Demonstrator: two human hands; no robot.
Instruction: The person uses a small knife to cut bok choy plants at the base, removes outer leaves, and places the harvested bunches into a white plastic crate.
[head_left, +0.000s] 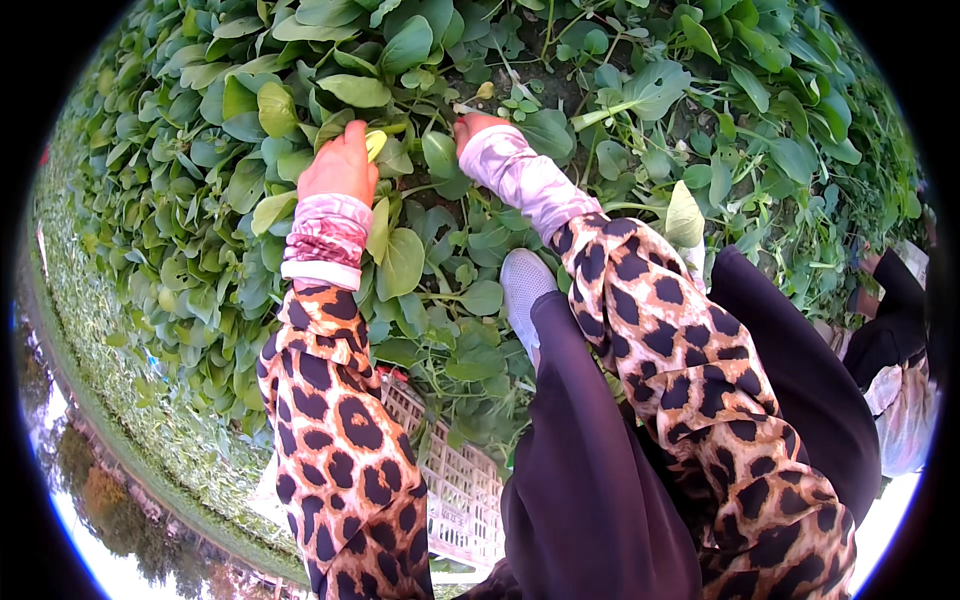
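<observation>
Leafy green vegetable plants with broad rounded leaves fill the ground before me. My left hand is among them, its fingers curled around the base of a plant, beside a yellow leaf. To its right, my right hand is low near the soil, its fingers mostly hidden by the sleeve and leaves. A pale, narrow thing shows at its fingertips; I cannot tell whether it is a stalk or a tool. A plant with a pale green stem lies to the right of that hand.
A light plastic crate with slotted walls stands between my left arm and leg. My shoe is among the low plants. At the far right another person is crouching. Bare soil shows between leaves ahead.
</observation>
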